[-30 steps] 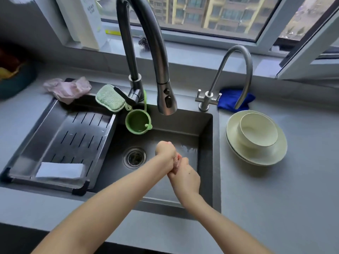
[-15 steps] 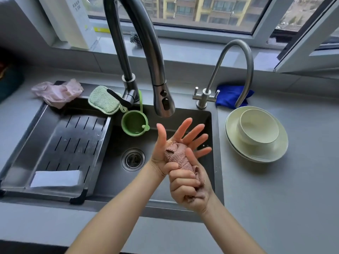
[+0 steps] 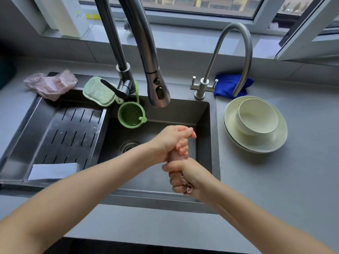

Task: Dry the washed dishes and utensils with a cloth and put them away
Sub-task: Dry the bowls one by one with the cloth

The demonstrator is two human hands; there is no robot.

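Observation:
Both my hands grip a small pink cloth (image 3: pixel 174 157) over the dark sink (image 3: pixel 203 114). My left hand (image 3: pixel 174 139) is closed around the cloth's upper end, and my right hand (image 3: pixel 185 176) is closed around its lower end, a bit of cloth poking out near the fingers. Most of the cloth is hidden inside the fists. On the counter to the right stands a pale green bowl (image 3: pixel 256 117) inside stacked pale green plates (image 3: pixel 256 143).
A tall dark faucet (image 3: pixel 156 85) hangs over the sink, with a smaller steel tap (image 3: pixel 203 87) to its right. A blue cloth (image 3: pixel 229 85) lies behind the plates. A slotted drain tray (image 3: pixel 60 136), green sponge (image 3: pixel 99 91), green cup (image 3: pixel 131 115) and pink gloves (image 3: pixel 51 83) sit left.
Half a second ago my left hand was spread open against the cloth; now it has closed around it, and both fists grip the cloth lower over the sink.

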